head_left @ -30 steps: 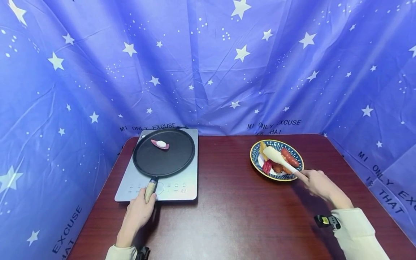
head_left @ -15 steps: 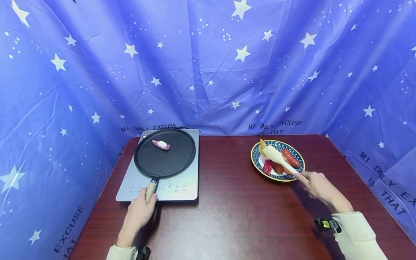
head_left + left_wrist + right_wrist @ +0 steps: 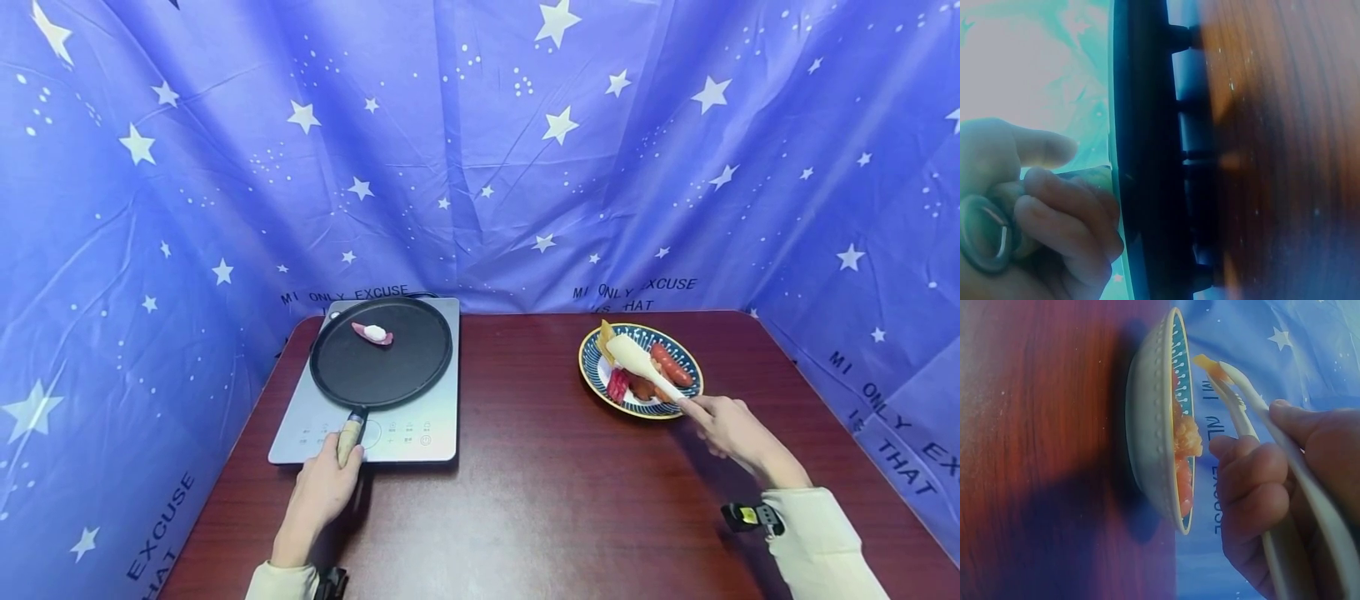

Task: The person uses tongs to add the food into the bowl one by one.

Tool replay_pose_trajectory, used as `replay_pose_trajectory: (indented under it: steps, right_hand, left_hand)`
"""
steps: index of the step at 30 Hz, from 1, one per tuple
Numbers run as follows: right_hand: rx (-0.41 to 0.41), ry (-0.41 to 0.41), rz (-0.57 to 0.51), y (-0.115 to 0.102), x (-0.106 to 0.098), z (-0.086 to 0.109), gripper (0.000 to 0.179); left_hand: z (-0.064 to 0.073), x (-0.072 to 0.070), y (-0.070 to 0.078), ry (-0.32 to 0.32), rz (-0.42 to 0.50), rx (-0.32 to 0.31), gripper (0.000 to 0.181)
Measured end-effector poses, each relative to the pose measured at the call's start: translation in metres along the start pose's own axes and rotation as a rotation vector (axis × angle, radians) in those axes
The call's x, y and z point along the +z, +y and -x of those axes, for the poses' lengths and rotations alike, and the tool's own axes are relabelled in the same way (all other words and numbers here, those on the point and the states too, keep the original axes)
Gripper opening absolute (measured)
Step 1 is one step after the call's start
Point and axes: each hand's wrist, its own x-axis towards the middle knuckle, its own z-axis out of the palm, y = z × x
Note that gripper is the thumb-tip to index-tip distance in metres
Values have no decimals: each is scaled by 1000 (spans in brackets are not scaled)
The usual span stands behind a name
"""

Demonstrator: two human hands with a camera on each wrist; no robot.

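Note:
My left hand (image 3: 324, 485) grips the wooden handle (image 3: 349, 437) of a flat black frying pan (image 3: 382, 371); in the left wrist view its fingers (image 3: 1079, 219) curl round that handle. A purple-red piece of food with a white blob (image 3: 373, 333) lies in the pan's far part. My right hand (image 3: 738, 433) holds cream-coloured tongs (image 3: 633, 358) over a blue-patterned plate (image 3: 587, 377). Their tips pinch a yellow piece of food (image 3: 1208, 365), held just above the rim in the right wrist view. On the plate are sausages (image 3: 670, 364), a dark red piece (image 3: 617, 386) and brown pieces (image 3: 641, 388).
The pan sits on a silver induction cooker (image 3: 435, 433) with touch controls along its near side. Both cooker and plate stand on a dark red wooden table (image 3: 525, 467). A blue star-print curtain (image 3: 495, 167) encloses the table's back and sides.
The yellow piece in the tongs has risen slightly past the plate's far rim. My left hand keeps its grip on the pan handle, and the head view has shifted a little.

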Motion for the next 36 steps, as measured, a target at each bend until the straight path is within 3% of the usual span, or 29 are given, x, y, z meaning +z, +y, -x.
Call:
replay_pose_trajectory:
  steps: [36]
  right_hand:
    - [-41, 23, -11, -4, -2, -3, 40]
  left_hand:
    - [-2, 1, 0, 0, -13, -24, 45]
